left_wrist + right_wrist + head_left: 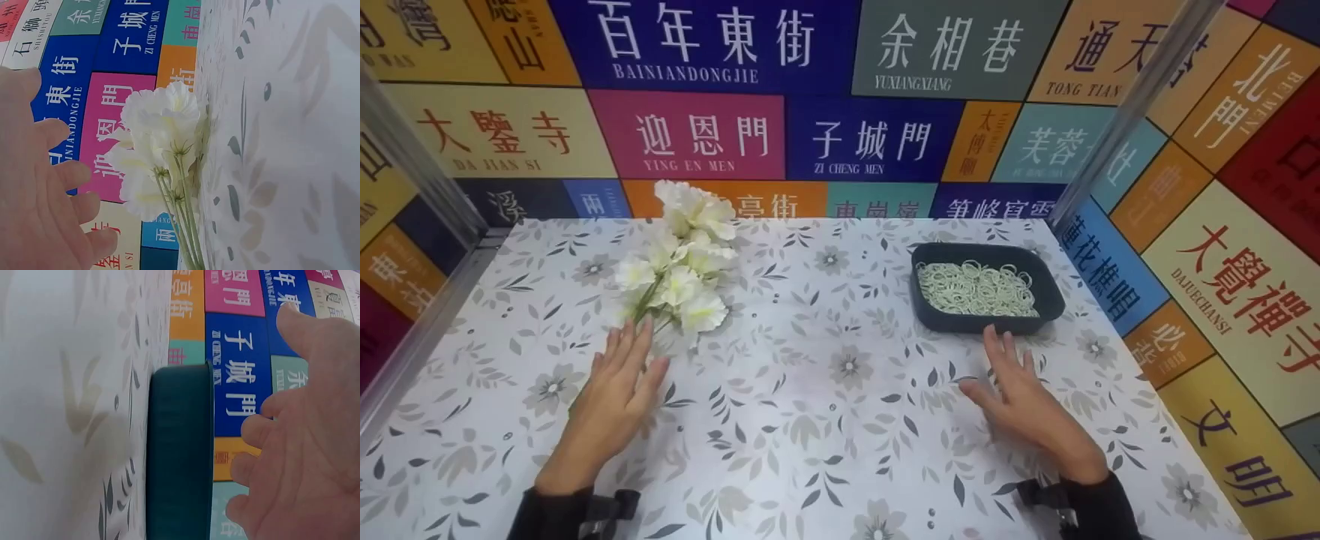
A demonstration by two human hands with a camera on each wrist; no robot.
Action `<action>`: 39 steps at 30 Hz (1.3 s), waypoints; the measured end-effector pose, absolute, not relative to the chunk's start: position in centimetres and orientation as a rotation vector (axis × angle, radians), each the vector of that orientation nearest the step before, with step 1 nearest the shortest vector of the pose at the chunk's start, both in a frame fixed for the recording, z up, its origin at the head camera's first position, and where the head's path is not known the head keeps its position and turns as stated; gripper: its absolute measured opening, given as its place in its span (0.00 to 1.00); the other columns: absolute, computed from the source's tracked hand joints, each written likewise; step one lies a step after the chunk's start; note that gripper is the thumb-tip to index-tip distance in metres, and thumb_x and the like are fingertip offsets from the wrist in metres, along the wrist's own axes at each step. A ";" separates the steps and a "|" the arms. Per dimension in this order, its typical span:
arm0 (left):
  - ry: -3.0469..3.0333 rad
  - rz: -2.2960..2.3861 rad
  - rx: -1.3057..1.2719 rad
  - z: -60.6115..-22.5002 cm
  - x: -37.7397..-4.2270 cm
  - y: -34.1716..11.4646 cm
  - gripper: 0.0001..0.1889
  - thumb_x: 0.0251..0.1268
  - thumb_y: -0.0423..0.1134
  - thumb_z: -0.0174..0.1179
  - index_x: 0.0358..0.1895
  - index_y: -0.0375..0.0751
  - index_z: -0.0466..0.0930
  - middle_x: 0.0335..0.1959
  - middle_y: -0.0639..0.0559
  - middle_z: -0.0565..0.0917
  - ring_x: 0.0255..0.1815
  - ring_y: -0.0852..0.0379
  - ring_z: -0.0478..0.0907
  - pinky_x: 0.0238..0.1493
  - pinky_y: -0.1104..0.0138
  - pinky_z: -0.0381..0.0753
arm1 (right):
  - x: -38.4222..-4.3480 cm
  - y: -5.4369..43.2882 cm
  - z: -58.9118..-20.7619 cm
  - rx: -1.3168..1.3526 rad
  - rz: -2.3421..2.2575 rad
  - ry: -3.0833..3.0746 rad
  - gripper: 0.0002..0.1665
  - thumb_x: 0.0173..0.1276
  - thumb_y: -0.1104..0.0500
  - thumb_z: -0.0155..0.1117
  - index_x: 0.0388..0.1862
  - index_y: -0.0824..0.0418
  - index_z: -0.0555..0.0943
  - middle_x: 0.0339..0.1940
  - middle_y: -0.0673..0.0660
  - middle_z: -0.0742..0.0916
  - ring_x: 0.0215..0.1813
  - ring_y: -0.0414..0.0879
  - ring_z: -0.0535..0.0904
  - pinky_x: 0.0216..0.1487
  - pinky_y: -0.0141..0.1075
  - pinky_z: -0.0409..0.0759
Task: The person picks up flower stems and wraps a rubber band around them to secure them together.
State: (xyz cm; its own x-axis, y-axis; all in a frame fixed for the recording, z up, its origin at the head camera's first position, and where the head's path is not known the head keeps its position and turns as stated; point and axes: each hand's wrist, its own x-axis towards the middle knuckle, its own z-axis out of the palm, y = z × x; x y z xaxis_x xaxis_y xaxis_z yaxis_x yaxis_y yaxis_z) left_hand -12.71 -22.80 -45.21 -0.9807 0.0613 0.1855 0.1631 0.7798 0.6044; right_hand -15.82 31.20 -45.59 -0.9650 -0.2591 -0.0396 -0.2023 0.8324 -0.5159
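Note:
White artificial flowers (690, 277) with green stems (183, 225) lie on the table's left side, their blooms toward the back wall. My left hand (619, 386), fingers extended and nothing held, is at the stem end of the flowers. On the right, a dark green rectangular box (990, 322) holds many pale rubber bands (975, 289). Just in front of the box's near side is my right hand (1024, 405), fingers spread and thumb apart. In the right wrist view the box's side wall (180, 455) stands beyond the palm, with nothing in the hand.
A floral-patterned white cloth (825, 435) covers the table. Colourful panels with Chinese lettering (712, 135) rise behind it and along both sides. Clear upright edges (1136, 112) stand at the back corners.

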 end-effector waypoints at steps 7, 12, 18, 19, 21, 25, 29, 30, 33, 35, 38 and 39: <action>-3.025 -0.959 -0.159 -42.1 -15.4 -25.6 0.45 0.75 0.66 0.45 0.82 0.41 0.42 0.82 0.34 0.49 0.81 0.28 0.45 0.76 0.33 0.44 | -16.2 29.9 -45.0 -0.435 -0.915 2.724 0.65 0.67 0.36 0.66 0.83 0.62 0.37 0.83 0.68 0.42 0.83 0.69 0.37 0.80 0.65 0.39; -3.158 -0.930 -0.154 -41.1 -17.9 -27.1 0.49 0.73 0.66 0.49 0.78 0.28 0.49 0.75 0.24 0.60 0.74 0.24 0.58 0.72 0.33 0.57 | -17.0 28.9 -44.8 -0.556 -0.935 2.637 0.66 0.66 0.37 0.68 0.83 0.64 0.39 0.83 0.67 0.48 0.83 0.62 0.50 0.80 0.55 0.50; -3.299 -0.894 -0.112 -42.0 -20.1 -28.5 0.49 0.70 0.59 0.59 0.71 0.14 0.54 0.69 0.16 0.63 0.68 0.21 0.64 0.67 0.34 0.67 | -17.9 27.7 -45.2 -0.639 -0.953 2.530 0.65 0.65 0.39 0.69 0.82 0.65 0.42 0.83 0.67 0.51 0.82 0.60 0.52 0.80 0.53 0.52; -3.315 -0.884 -0.108 -42.3 -20.3 -28.7 0.49 0.69 0.57 0.61 0.70 0.13 0.54 0.68 0.15 0.63 0.67 0.20 0.64 0.66 0.35 0.68 | -18.1 27.5 -45.3 -0.647 -0.962 2.509 0.64 0.65 0.39 0.70 0.82 0.66 0.42 0.83 0.67 0.52 0.82 0.60 0.52 0.80 0.53 0.52; -3.336 -0.889 -0.094 -42.9 -20.8 -28.9 0.49 0.68 0.55 0.62 0.69 0.11 0.54 0.67 0.13 0.63 0.66 0.19 0.64 0.65 0.35 0.68 | -18.3 26.9 -45.4 -0.645 -0.971 2.469 0.64 0.65 0.40 0.70 0.82 0.67 0.43 0.83 0.66 0.52 0.83 0.59 0.51 0.81 0.53 0.51; -3.355 -0.955 -0.056 -43.8 -21.6 -28.8 0.48 0.67 0.55 0.64 0.67 0.11 0.57 0.64 0.14 0.66 0.62 0.22 0.69 0.60 0.38 0.73 | -18.8 25.6 -45.4 -0.611 -0.987 2.395 0.65 0.64 0.40 0.71 0.82 0.66 0.43 0.84 0.64 0.52 0.84 0.58 0.50 0.82 0.52 0.49; -3.346 -1.016 0.000 -44.1 -22.1 -28.7 0.39 0.63 0.55 0.67 0.55 0.16 0.68 0.46 0.24 0.77 0.42 0.36 0.76 0.42 0.51 0.78 | -19.3 24.0 -45.3 -0.604 -0.996 2.342 0.64 0.64 0.41 0.72 0.82 0.65 0.44 0.83 0.64 0.54 0.83 0.58 0.53 0.82 0.52 0.50; -3.347 -1.019 0.017 -44.1 -22.3 -28.6 0.35 0.62 0.55 0.68 0.47 0.20 0.70 0.38 0.30 0.76 0.36 0.41 0.74 0.37 0.55 0.75 | -19.4 23.7 -45.3 -0.606 -1.000 2.330 0.64 0.64 0.41 0.72 0.82 0.65 0.44 0.83 0.65 0.54 0.83 0.58 0.54 0.82 0.51 0.50; -3.350 -1.000 0.060 -44.2 -23.0 -28.2 0.28 0.60 0.55 0.69 0.31 0.35 0.64 0.25 0.47 0.64 0.26 0.51 0.64 0.29 0.62 0.65 | -19.8 22.5 -45.4 -0.608 -1.002 2.300 0.65 0.63 0.40 0.73 0.82 0.65 0.45 0.83 0.64 0.54 0.82 0.57 0.56 0.82 0.49 0.52; -3.350 -0.979 0.077 -44.2 -23.4 -27.9 0.28 0.60 0.55 0.69 0.30 0.36 0.64 0.25 0.47 0.64 0.26 0.51 0.64 0.29 0.62 0.66 | -20.0 21.8 -45.5 -0.621 -1.014 2.272 0.65 0.63 0.41 0.73 0.82 0.66 0.45 0.83 0.65 0.54 0.82 0.58 0.56 0.82 0.49 0.53; -3.330 -0.968 0.086 -44.3 -23.9 -27.2 0.34 0.59 0.55 0.68 0.49 0.23 0.72 0.39 0.29 0.78 0.36 0.42 0.75 0.40 0.54 0.78 | -20.3 20.9 -45.7 -0.641 -1.038 2.219 0.65 0.64 0.41 0.72 0.82 0.66 0.44 0.83 0.65 0.54 0.83 0.57 0.54 0.82 0.48 0.52; -3.325 -0.961 0.087 -44.2 -23.9 -27.0 0.39 0.59 0.55 0.68 0.59 0.21 0.70 0.49 0.24 0.79 0.43 0.37 0.77 0.47 0.49 0.80 | -20.4 20.6 -45.8 -0.645 -1.046 2.202 0.65 0.64 0.41 0.72 0.82 0.67 0.43 0.83 0.65 0.54 0.83 0.56 0.53 0.82 0.47 0.52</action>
State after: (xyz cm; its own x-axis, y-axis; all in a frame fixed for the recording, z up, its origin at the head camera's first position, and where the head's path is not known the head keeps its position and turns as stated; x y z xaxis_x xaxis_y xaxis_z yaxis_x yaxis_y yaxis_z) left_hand -23.92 -26.99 -44.23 -0.9478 0.0403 -0.3164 -0.1347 0.8487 0.5115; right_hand -20.40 20.57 -45.76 -0.6953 -0.6462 -0.3146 -0.1643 0.5690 -0.8058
